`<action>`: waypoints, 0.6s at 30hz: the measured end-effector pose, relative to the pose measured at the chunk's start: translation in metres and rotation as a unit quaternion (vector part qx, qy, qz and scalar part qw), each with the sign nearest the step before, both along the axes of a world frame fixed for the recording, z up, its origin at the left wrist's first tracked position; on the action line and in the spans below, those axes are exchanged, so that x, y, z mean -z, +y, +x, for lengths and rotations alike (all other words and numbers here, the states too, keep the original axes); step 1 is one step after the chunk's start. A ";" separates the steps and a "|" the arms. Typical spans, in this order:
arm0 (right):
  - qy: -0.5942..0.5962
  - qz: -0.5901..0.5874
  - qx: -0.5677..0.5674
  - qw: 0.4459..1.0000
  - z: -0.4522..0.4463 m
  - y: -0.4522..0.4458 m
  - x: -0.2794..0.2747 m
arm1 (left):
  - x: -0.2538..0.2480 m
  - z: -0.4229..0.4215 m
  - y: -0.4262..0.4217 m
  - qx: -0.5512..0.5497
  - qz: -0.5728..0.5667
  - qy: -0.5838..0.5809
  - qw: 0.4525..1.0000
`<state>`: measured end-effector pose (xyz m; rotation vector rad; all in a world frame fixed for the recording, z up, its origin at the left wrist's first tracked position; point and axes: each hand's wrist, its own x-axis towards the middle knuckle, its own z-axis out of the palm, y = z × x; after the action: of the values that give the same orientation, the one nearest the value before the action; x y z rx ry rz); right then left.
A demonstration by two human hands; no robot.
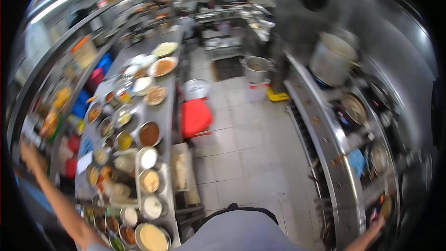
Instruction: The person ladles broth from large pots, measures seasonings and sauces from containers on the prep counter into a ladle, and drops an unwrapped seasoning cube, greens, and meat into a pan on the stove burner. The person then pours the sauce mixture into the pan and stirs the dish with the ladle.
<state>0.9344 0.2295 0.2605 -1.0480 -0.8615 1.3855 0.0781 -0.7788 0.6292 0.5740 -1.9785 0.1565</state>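
Observation:
My left hand (30, 156) reaches out at the far left to the metal shelf rack (60, 146) over the counter. Its fingers are smeared, and I cannot see what they touch. At the lower right, my right hand (377, 224) is closed beside a pan (386, 207) on the stove, close to an orange glow. Whether it grips the pan's handle or something else is unclear. Between my arms, nearer the left, the steel counter (169, 42) carries bowls of sauce, among them a reddish-brown sauce (149, 134) and a pale yellow one (153, 237).
A tiled aisle (246, 139) runs ahead of me. A red-covered tub (196, 117) stands against the counter. Along the right, the stove (325, 135) bears a tall stockpot (332, 58) and several pans. Farther off are a steel pot (257, 64) and a yellow object (277, 95).

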 end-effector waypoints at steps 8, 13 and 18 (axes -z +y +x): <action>0.251 -0.044 0.237 0.938 0.033 0.006 -0.041 | -0.013 -0.037 0.197 0.457 -0.119 0.049 0.880; -0.032 -0.160 0.181 0.970 0.025 -0.051 -0.045 | 0.003 0.013 0.390 0.597 0.091 -0.007 0.797; -0.226 -0.119 0.209 0.944 0.032 -0.108 -0.045 | 0.043 0.061 0.527 0.731 0.258 -0.002 0.631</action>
<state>0.9663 0.1217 0.3059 -1.6707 -0.7437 0.9124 0.1386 -0.2523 0.5858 -0.8426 -1.8808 -1.4423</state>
